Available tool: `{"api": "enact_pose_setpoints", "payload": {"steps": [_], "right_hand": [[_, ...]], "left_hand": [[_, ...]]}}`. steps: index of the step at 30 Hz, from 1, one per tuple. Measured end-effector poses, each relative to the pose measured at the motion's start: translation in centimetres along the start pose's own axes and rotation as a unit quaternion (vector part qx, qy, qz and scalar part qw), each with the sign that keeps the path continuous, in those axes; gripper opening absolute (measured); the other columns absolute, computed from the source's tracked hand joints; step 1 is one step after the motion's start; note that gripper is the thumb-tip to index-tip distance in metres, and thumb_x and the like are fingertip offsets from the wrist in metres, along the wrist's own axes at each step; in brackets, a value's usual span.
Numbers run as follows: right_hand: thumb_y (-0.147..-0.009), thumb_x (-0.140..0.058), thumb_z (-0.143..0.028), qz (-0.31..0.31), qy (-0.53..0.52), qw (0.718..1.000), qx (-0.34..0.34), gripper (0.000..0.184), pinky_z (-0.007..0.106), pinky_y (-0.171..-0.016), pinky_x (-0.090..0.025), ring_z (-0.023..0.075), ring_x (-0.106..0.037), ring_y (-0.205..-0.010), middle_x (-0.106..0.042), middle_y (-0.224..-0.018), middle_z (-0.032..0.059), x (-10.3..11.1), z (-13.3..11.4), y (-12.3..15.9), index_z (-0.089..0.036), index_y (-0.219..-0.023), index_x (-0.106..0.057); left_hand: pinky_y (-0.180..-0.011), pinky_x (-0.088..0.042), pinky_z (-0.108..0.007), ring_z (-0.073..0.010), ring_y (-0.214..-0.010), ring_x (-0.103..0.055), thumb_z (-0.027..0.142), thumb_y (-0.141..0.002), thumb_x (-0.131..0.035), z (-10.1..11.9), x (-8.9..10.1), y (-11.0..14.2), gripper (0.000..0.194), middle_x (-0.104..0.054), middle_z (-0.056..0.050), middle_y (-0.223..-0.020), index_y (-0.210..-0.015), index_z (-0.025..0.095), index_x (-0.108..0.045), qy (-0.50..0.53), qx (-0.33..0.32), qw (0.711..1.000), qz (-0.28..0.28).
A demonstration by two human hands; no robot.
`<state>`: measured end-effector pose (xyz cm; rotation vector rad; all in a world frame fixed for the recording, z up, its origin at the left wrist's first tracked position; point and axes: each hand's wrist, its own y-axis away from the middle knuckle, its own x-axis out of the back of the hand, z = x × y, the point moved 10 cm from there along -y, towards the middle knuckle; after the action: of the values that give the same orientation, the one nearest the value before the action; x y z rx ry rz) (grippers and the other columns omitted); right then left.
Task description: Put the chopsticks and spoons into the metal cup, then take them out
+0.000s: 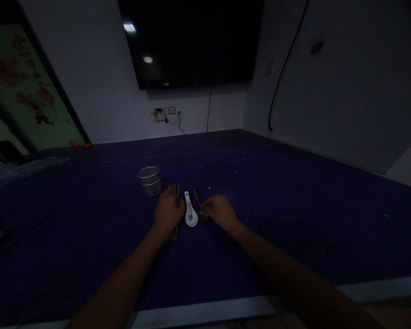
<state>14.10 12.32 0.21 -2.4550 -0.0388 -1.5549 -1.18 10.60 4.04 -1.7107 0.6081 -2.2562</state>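
Note:
My left hand is closed over a bundle of several wooden chopsticks, whose ends stick out above and below it. Just right of it lies a white soup spoon with a blue pattern in its bowl, handle pointing away from me. My right hand pinches at a spoon with a dark handle, beside the white one. Its fingertips partly cover the metal bowl, and the dim light blurs the details. A perforated metal cup stands upright beyond my left hand.
Everything lies on a dark blue surface with a pale front edge. Small white scraps are scattered on the right. Clear plastic wrap lies far left. A wall with a television and power sockets rises behind.

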Motion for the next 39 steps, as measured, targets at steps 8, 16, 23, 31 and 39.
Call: {"api": "enact_pose_setpoints", "payload": {"steps": [8,16,23,31,39], "right_hand": [[-0.082,-0.051,-0.036,-0.009,0.009,1.000,-0.006,0.027,0.023,-0.055,-0.035,0.0165,-0.065,-0.072,-0.072,-0.080,0.0077,0.2,-0.1,0.1,-0.020,-0.080,-0.073],[-0.083,-0.051,-0.036,-0.009,0.008,1.000,0.002,0.027,0.024,-0.057,-0.037,0.0170,-0.065,-0.073,-0.072,-0.081,0.0077,0.2,-0.2,0.1,-0.021,-0.082,-0.073],[-0.082,-0.053,-0.037,-0.003,0.005,1.000,-0.003,0.025,0.023,-0.057,-0.038,0.0168,-0.065,-0.074,-0.072,-0.081,0.0067,0.1,0.0,0.1,-0.021,-0.081,-0.073],[-0.081,-0.054,-0.039,0.008,0.007,1.000,0.004,0.026,0.024,-0.053,-0.034,0.0166,-0.064,-0.072,-0.072,-0.079,0.0062,0.4,-0.2,0.2,-0.021,-0.079,-0.072],[-0.080,-0.055,-0.041,0.007,-0.006,1.000,0.001,0.025,0.023,-0.054,-0.034,0.0159,-0.064,-0.072,-0.072,-0.080,0.0050,0.3,-0.2,0.3,-0.023,-0.081,-0.073]], "left_hand": [[-0.075,-0.043,-0.034,-0.0236,-0.084,-0.056,0.058,-0.079,-0.043,2.2,-1.2,0.7,0.050,-0.061,-0.011,-0.076,-0.057,0.016,-0.058,-0.008,-0.041,0.999,-0.034],[-0.080,-0.042,-0.038,-0.0320,-0.103,-0.052,0.054,-0.077,-0.046,2.9,-1.5,1.3,0.045,-0.063,-0.016,-0.094,-0.078,0.013,-0.065,-0.077,-0.030,0.993,-0.082],[-0.080,-0.043,-0.039,-0.0315,-0.103,-0.054,0.051,-0.078,-0.043,2.5,-2.1,1.4,0.046,-0.063,-0.017,-0.098,-0.086,0.012,-0.066,-0.096,-0.019,0.990,-0.100],[-0.085,-0.041,-0.041,-0.0337,-0.109,-0.050,0.049,-0.077,-0.044,1.9,-2.1,1.1,0.046,-0.061,-0.019,-0.106,-0.089,0.011,-0.066,-0.104,-0.006,0.987,-0.123],[-0.080,-0.043,-0.037,-0.0300,-0.100,-0.056,0.048,-0.077,-0.041,0.9,-1.7,0.8,0.046,-0.063,-0.017,-0.101,-0.093,0.012,-0.065,-0.130,0.008,0.982,-0.133]]}}
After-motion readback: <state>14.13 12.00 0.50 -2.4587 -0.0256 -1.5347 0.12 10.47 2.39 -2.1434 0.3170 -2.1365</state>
